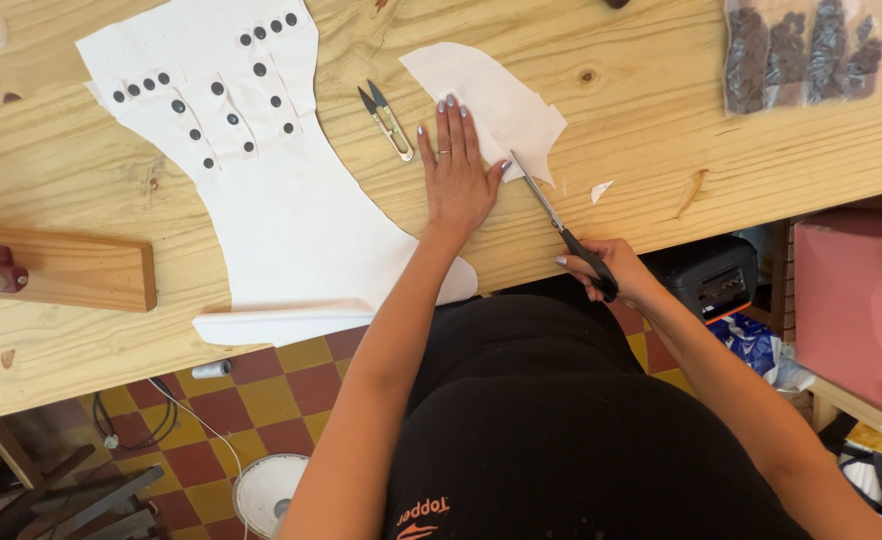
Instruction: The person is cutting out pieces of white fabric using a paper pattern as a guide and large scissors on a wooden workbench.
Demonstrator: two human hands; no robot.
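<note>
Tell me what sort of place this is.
Probably a small sewing or garment workshop. On a wooden worktable lies a white cut fabric piece studded with dark snaps, thread snips sit nearby, and the right hand cuts a small white piece with scissors.

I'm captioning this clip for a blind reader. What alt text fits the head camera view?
A person's left hand presses a small white fabric piece flat on a wooden table while the right hand cuts its edge with black-handled scissors. Small thread snips and a larger white fabric piece with dark snaps lie beside.
</note>
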